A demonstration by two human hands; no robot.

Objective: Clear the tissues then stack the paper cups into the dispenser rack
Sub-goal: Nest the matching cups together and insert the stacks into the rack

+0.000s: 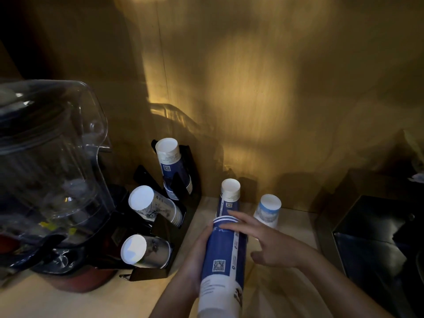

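Observation:
A black dispenser rack [190, 161] stands left of centre with three slanted slots, each holding a stack of upside-down paper cups: top stack [171, 166], middle stack [153, 206], bottom stack [144, 251]. My left hand [197, 255] grips a blue-and-white cup stack [226, 260] from its left side. My right hand [263, 239] lies on the same stack, fingers across its upper rim, thumb spread away. Behind it another blue cup stack [229, 196] stands on the counter. A single light-blue cup [268, 210] stands upside down to its right. No tissues are visible.
A clear-jar blender [46, 171] on a dark red base fills the left side, close to the rack. A black box [376, 239] sits at the right. A wooden wall [252, 88] closes the back of the pale counter [68, 301].

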